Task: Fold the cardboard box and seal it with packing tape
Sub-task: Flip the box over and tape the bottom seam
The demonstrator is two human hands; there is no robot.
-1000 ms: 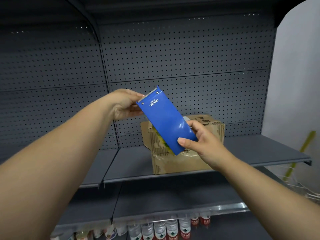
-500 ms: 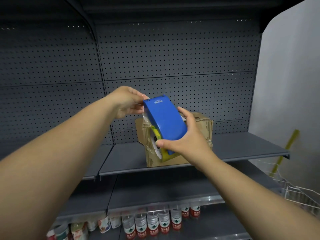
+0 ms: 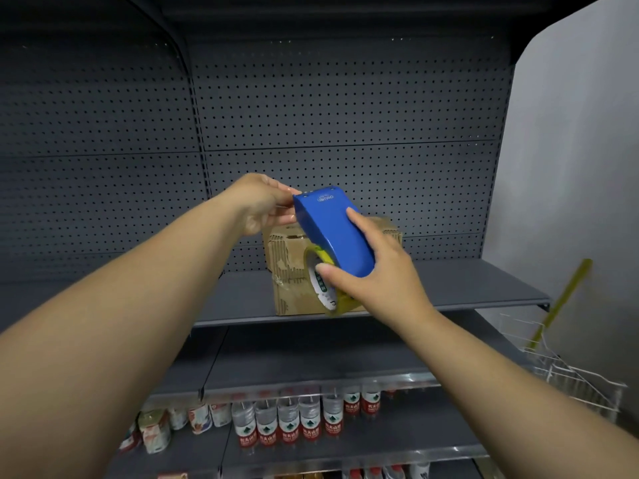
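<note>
Once tilted from its earlier upright pose, the blue tape dispenser (image 3: 333, 233) was gripped at frame centre by the right hand (image 3: 377, 271), its upper end pinched by the left hand (image 3: 262, 203); the cardboard box (image 3: 294, 271) sat behind on the shelf (image 3: 466, 288), sealing judged imminent.

We reach both bare arms forward and up. Our right hand (image 3: 377, 271) wraps the blue tape dispenser (image 3: 333, 229), thumb beneath, fingers (image 3: 359, 219) over its top. Our left hand (image 3: 261, 202) pinches at the dispenser's upper end, fingertips touching it.
</note>
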